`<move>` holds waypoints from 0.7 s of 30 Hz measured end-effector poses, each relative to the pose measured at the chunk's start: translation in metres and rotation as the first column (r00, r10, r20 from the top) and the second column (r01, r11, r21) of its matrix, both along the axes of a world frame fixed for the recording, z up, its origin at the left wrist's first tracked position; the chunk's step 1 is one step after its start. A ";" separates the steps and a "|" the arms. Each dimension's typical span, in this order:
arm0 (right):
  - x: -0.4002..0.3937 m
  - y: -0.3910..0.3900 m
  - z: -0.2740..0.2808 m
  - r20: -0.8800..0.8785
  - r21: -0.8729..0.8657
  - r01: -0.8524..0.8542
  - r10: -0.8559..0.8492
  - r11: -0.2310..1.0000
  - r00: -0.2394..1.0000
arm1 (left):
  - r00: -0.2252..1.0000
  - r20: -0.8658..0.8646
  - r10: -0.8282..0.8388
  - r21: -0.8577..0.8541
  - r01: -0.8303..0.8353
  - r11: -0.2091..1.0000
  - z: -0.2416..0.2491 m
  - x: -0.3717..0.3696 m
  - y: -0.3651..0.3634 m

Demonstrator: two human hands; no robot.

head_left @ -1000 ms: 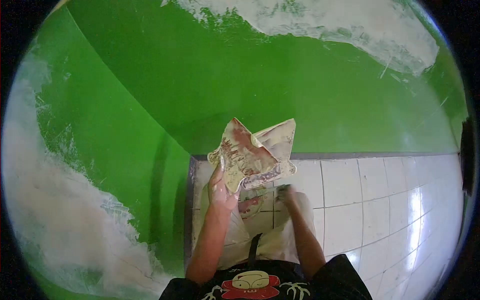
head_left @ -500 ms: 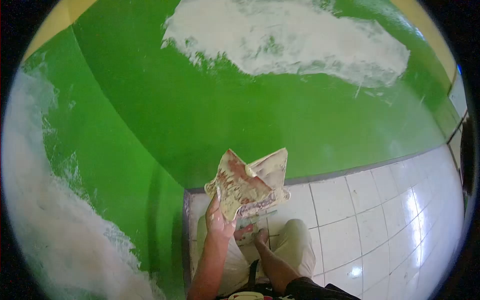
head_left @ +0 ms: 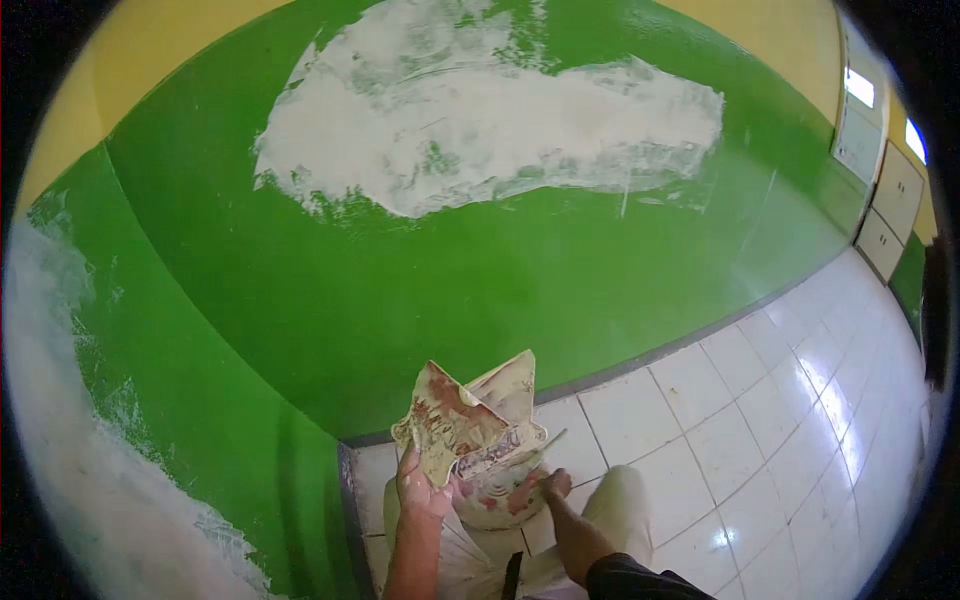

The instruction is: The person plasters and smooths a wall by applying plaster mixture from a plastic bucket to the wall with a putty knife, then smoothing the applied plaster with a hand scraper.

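Note:
My left hand (head_left: 425, 488) is closed around the lower edge of two putty-smeared, roughly triangular plates (head_left: 455, 425), which cross each other. Below them a round container (head_left: 500, 500) with smeared putty and reddish patches stands on the floor between my legs. My right hand (head_left: 552, 488) is at the container's right side, its fingers curled. A thin, pale tool (head_left: 553, 440) projects above the container; its lower part and what my right fingers hold are hard to make out.
A green wall (head_left: 400, 290) with a large white putty patch (head_left: 500, 125) rises ahead. On the left wall is another white patch (head_left: 110, 470). White floor tiles (head_left: 690, 470) extend right, towards pale cabinets (head_left: 890, 215).
The view has shifted up, showing more wall and the cabinets. The plates and my left hand appear lower and farther left. More of the container and my right hand shows.

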State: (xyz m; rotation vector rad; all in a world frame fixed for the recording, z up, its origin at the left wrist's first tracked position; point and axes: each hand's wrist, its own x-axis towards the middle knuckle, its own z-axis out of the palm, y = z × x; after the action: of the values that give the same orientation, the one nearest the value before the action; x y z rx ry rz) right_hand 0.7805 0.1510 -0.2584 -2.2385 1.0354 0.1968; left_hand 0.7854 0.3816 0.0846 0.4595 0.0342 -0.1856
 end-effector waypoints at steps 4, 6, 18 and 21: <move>0.008 -0.054 -0.018 0.066 -0.110 0.178 -0.172 0.978 0.983 | 0.993 -0.117 -0.007 -0.046 0.001 0.999 -0.019 0.020 0.004; 0.005 -0.087 -0.058 0.154 -0.218 0.231 -0.200 0.948 0.968 | 0.983 -0.182 -0.036 -0.034 0.030 0.999 -0.022 0.025 0.009; -0.132 0.037 0.024 0.224 0.890 0.207 -0.784 0.407 0.579 | 0.933 0.011 -0.359 -0.074 0.359 0.930 -0.005 0.030 0.032; -0.116 0.080 0.041 0.148 0.980 0.043 -0.848 0.196 0.509 | 0.920 0.019 -0.391 -0.024 0.391 0.920 0.024 0.014 0.038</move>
State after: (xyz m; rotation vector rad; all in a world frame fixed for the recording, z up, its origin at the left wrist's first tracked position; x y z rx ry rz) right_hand 0.6647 0.2311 -0.2170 -0.6313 0.8119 -0.3344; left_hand 0.7991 0.4193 0.1087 0.4368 -0.0747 -0.5766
